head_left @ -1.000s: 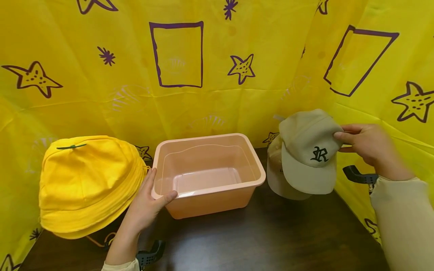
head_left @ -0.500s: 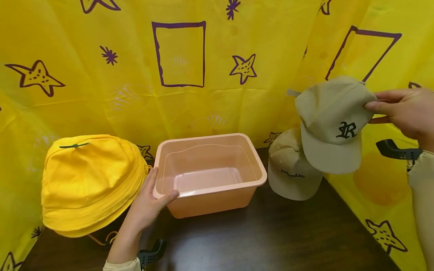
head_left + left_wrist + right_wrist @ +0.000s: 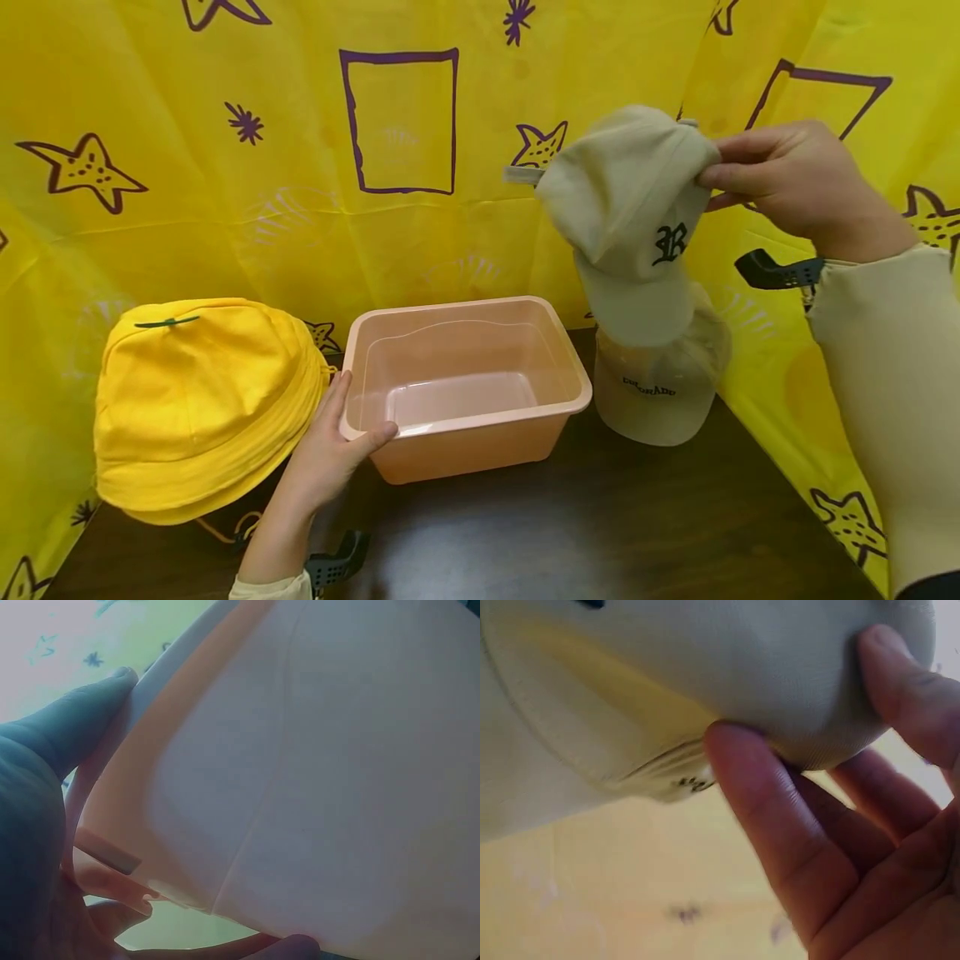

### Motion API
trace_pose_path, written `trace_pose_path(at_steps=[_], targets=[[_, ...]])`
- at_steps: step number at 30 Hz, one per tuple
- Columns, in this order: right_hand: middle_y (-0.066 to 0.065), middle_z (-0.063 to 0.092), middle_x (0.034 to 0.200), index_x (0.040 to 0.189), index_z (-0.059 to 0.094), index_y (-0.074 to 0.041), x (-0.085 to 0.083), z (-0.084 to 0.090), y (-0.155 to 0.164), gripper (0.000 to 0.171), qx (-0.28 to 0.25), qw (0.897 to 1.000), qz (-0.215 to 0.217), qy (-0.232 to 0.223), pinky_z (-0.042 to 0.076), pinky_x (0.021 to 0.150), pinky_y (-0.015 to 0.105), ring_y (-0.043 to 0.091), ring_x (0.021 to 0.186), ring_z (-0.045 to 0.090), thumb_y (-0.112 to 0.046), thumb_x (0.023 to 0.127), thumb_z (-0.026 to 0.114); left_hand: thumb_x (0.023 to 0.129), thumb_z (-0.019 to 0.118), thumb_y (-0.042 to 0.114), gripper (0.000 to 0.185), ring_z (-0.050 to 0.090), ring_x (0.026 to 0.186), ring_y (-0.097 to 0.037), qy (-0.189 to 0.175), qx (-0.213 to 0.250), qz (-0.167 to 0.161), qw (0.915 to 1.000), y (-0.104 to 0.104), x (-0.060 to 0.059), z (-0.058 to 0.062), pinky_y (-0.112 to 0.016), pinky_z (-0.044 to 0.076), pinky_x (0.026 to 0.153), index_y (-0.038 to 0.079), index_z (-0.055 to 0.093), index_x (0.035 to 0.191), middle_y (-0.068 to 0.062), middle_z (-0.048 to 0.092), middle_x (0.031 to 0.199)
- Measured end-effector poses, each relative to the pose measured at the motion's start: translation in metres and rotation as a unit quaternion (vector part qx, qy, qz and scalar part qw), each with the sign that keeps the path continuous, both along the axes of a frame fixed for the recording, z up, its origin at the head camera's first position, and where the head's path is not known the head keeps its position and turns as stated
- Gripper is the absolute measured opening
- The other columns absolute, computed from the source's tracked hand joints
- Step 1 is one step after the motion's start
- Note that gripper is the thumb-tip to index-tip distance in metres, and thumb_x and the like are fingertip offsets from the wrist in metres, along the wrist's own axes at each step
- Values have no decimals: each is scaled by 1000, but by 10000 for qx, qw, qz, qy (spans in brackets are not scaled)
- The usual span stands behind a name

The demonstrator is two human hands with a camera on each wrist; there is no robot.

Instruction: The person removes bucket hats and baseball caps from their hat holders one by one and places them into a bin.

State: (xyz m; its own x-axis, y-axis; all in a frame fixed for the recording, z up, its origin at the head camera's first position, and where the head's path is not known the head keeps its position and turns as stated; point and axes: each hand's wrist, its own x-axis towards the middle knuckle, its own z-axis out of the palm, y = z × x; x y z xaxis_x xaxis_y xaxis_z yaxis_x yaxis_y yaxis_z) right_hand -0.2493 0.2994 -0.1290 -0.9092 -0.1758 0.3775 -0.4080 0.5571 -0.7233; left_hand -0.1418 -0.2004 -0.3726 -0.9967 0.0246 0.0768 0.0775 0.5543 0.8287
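Note:
Pinched at the side of its crown, a beige baseball cap (image 3: 630, 192) with a dark gothic letter hangs in the air from my right hand (image 3: 787, 183). The right wrist view shows the thumb and fingers (image 3: 757, 795) gripping its cloth. Below it, a second beige cap (image 3: 660, 400) marked COLORADO sits on the table, its upper part covered by the held one. My left hand (image 3: 322, 458) holds the near left corner of a peach plastic bin (image 3: 468, 425). Its thumb (image 3: 90, 712) lies along the rim in the left wrist view, with the other fingers around the outer wall.
Yellow bucket hats (image 3: 202, 408), stacked with a green stem on top, stand left of the bin, a cord trailing beneath. All of it rests on a dark wooden table (image 3: 525, 525). Yellow printed cloth (image 3: 300, 167) hangs close behind and at both sides.
My right hand has lifted the gothic-letter cap off the COLORADO cap, swung it up to the right, then brought it back left and higher. The left hand stays on the bin.

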Motion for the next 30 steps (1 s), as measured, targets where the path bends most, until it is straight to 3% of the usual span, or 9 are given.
trace_pose_path(at_steps=[8, 12, 17, 24, 30], targets=[[6, 74, 104, 115, 75, -3, -38, -21, -82, 24, 224, 9896, 1423, 52, 57, 74, 31, 21, 86, 72, -11, 92, 72, 84, 77, 49, 110, 7, 148, -40, 16, -14, 19, 10000, -1, -1, -3, -65, 12, 111, 13, 8, 162, -9, 2, 166], [5, 74, 106, 112, 78, -11, -51, -37, -117, 21, 668, 9777, 1987, 95, 57, 76, 32, 20, 90, 71, -6, 92, 72, 84, 77, 49, 110, 7, 148, -39, -7, 25, 27, 10000, -1, -1, -3, -65, 12, 112, 13, 8, 162, -9, 2, 166], [-3, 72, 114, 113, 78, -20, -60, -57, -157, 27, 1455, 9560, 2540, 194, 54, 82, 32, 14, 102, 68, -7, 89, 75, 85, 77, 49, 109, 7, 148, -38, 23, -17, 32, 10000, -2, 1, -2, -63, 12, 112, 12, 8, 161, -10, 3, 166], [-4, 70, 119, 112, 79, -18, -66, -92, -187, 26, 2184, 9175, 3323, -56, 51, 90, 32, 12, 112, 63, -8, 89, 76, 86, 76, 48, 107, 6, 148, -37, 71, -66, -19, 10000, -2, 1, -2, -63, 12, 112, 12, 9, 162, -9, 4, 166], [1, 69, 121, 112, 79, -16, -77, -122, -198, 25, 2493, 8911, 3769, -409, 50, 93, 32, 14, 116, 61, -6, 89, 75, 86, 77, 46, 107, 5, 149, -36, 28, -60, 18, 10000, -3, 1, -2, -62, 11, 113, 11, 10, 161, -9, 3, 166]])
